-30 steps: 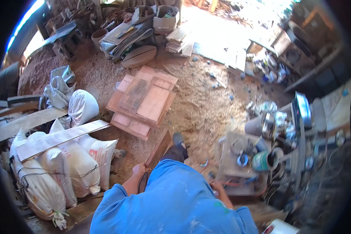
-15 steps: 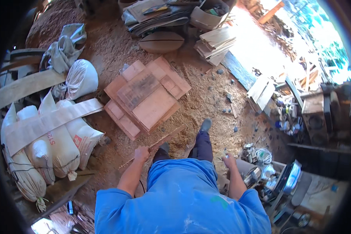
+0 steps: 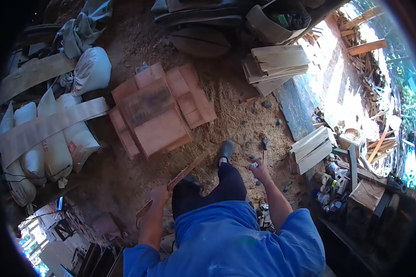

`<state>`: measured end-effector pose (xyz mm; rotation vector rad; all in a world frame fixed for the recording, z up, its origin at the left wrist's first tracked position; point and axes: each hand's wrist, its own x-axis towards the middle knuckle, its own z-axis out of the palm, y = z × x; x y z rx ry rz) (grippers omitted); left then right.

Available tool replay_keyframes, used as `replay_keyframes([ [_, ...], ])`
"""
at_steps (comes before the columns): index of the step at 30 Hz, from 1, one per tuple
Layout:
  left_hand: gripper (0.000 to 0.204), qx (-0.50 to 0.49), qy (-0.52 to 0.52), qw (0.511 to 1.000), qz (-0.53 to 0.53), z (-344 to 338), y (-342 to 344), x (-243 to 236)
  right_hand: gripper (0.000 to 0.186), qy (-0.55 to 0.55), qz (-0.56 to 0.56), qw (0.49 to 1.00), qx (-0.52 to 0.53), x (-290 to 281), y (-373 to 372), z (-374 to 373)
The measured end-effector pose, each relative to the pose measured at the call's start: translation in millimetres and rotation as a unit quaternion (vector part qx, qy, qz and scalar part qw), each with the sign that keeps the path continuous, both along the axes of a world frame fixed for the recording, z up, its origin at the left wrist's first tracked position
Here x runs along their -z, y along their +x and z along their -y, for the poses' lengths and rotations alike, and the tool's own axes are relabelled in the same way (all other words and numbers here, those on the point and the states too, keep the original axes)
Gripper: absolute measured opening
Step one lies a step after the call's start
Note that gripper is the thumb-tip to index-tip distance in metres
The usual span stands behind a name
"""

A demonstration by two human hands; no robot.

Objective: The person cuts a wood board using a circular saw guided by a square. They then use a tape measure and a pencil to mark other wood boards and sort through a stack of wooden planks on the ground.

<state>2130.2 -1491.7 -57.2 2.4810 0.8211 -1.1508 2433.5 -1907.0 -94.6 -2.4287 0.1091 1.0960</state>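
My left hand [image 3: 160, 195] is closed around a long, thin wooden strip [image 3: 188, 170], which slants up to the right in front of my legs; its other end shows behind my wrist. In front of my right thigh, my right hand [image 3: 260, 172] is closed with one finger pointing forward. A small pale-blue thing [image 3: 254, 165] shows at its fingers, too small to name. Ahead and to the left lies a stack of reddish boards [image 3: 157, 131], apart from both hands.
Full white sacks [image 3: 55, 147] stand at left with a long board [image 3: 51, 131] across them. Pale planks [image 3: 279, 62] are stacked ahead right, more planks [image 3: 312, 150] at right beside a clutter of cans [image 3: 330, 187]. Wood shavings and dark lumps litter the floor.
My view has turned and shifted to the right, with more of the right-hand planks in sight. My right hand has moved forward. The wooden strip stays in my left hand.
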Motion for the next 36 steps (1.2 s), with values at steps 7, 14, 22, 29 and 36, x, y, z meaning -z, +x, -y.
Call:
replay_keyframes([
  [7, 0.036, -0.106, -0.066, 0.991, 0.057, 47, 74, 82, 0.064, -0.037, 0.007, 0.99, -0.136, 41, 53, 26],
  [14, 0.048, -0.126, -0.166, 0.971, 0.12, 59, 194, 210, 0.055, -0.061, 0.091, 0.986, -0.124, 203, 119, -15],
  [22, 0.065, -0.171, -0.401, 0.866, 0.246, 90, 409, 383, 0.031, 0.027, 0.429, 0.879, -0.206, 348, 234, -26],
  [29, 0.059, -0.272, -0.51, 0.776, 0.255, 130, 433, 497, 0.038, 0.274, 0.288, 0.911, 0.113, 373, 253, -27],
  [36, 0.054, -0.454, -0.596, 0.625, 0.221, 155, 409, 592, 0.051, 0.417, 0.162, 0.894, -0.033, 404, 248, -136],
])
